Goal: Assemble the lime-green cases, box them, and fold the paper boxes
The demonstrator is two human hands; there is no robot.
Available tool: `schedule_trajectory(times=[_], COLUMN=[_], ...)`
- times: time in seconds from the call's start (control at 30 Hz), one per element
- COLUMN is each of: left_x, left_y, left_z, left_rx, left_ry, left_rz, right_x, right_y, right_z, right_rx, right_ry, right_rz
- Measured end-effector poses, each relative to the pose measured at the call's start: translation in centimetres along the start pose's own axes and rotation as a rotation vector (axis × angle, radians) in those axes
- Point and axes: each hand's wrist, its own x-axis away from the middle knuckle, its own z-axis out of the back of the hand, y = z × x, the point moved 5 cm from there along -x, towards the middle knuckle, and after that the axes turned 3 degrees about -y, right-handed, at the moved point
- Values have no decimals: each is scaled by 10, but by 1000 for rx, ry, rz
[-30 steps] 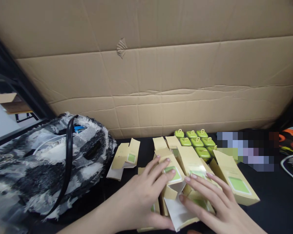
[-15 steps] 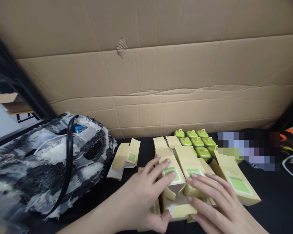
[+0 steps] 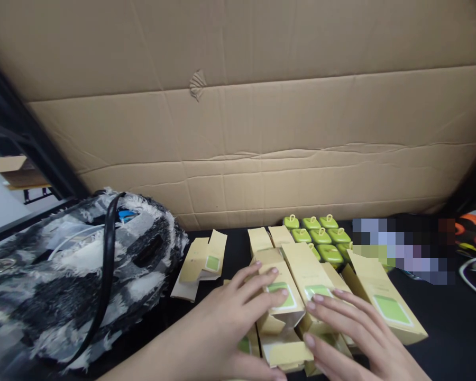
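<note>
My left hand (image 3: pixel 240 312) lies over a pale yellow small cardboard box (image 3: pixel 282 270) with a green square on its face. Its fingers press on that box, and the thumb reaches round the lower front, near an open end flap (image 3: pixel 289 353). On the right, my right hand (image 3: pixel 355 328) rests spread fingertips on the neighbouring small box (image 3: pixel 306 263), one fingertip beside the flap; its thumb is hidden. Another yellow box (image 3: pixel 386 296) with an open top leans at the right of the group. More boxes lie underneath, partly covered by my hands.
Several green rounded cases (image 3: pixel 321 236) with loops stand in rows behind the boxes. Left of them lies an opened box (image 3: pixel 202 262). A black-and-white frayed bag (image 3: pixel 143 275) fills the left side. A cardboard wall (image 3: pixel 238 121) rises behind. A white cable (image 3: pixel 474 275) runs at the right.
The view has tilted slightly, so things sit a little lower. My right fingers have shifted slightly right, off the flap's edge, and its thumb is out of sight. The left hand stays on its box.
</note>
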Motion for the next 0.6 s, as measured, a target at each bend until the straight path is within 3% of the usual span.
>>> schedule_trajectory(times=[0.1,0.27,0.37,0.6], left_x=[-1,0,0,-2], left_y=[-1,-1,-2,-2], left_z=[0,1,0,2], left_rx=[-14,-63,-76,31], left_ry=[62,130,134,94], left_rz=[-6,21,43,47], right_x=[-1,0,2,2], right_y=[-1,-2,-1,-3], right_z=[2,-2,-1,-2], right_rx=[-23,-35,-52,1], right_ry=[31,-60,-24,-72], right_rz=[-43,-13,-32,-17])
